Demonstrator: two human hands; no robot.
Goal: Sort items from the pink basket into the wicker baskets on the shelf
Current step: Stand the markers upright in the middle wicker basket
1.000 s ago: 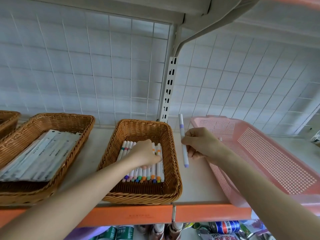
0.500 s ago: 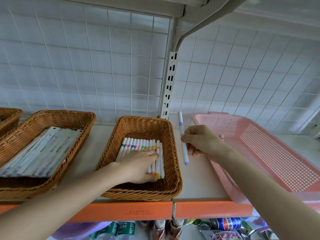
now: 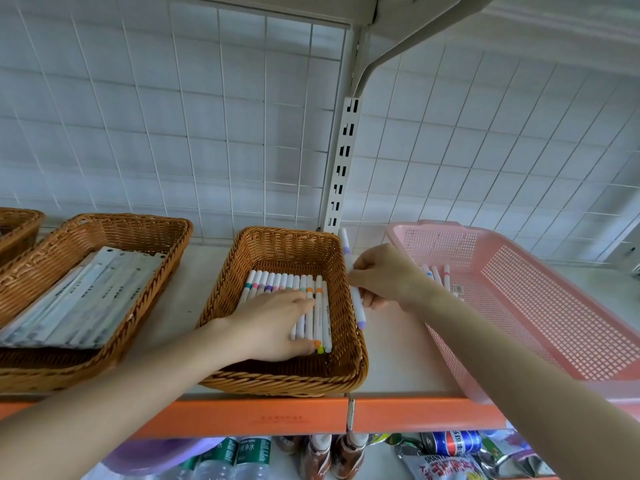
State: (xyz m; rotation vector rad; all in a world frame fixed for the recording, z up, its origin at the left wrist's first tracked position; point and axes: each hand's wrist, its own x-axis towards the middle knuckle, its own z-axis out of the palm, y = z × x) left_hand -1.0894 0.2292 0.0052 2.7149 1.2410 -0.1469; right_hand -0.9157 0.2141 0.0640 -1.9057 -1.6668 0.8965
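Markers (image 3: 284, 284) lay side by side in a neat row on the floor of the middle wicker basket (image 3: 277, 242), white barrels with coloured bands, running from its front toward its back. The left hand (image 3: 273, 323) lay flat on the near half of that row. Its fingers were straight and together, their tips reaching the orange-banded markers toward the basket's right side, and the thumb sat against the row's near ends. It grasped nothing.

Just outside the basket's right rim the right hand (image 3: 384, 275) had its fingers curled, pinching a purple-capped marker (image 3: 357, 304) at mid-barrel. That marker ran roughly along the rim, lilac cap at the near end and a lilac band near the far end. Whether it touched the wicker could not be told.

The pink basket (image 3: 554, 306) stood to the right of the wicker basket, with bare shelf between them. A few loose markers (image 3: 446, 277) lay in its far-left corner, partly hidden behind the right hand.

Left of the middle basket sat a second wicker basket (image 3: 138, 225) filled with flat pale packets (image 3: 86, 299). Beyond it showed the corner of a third wicker basket (image 3: 20, 220). Below the middle basket ran the orange shelf edge (image 3: 242, 417), with bottles (image 3: 249, 452) and cans under it.
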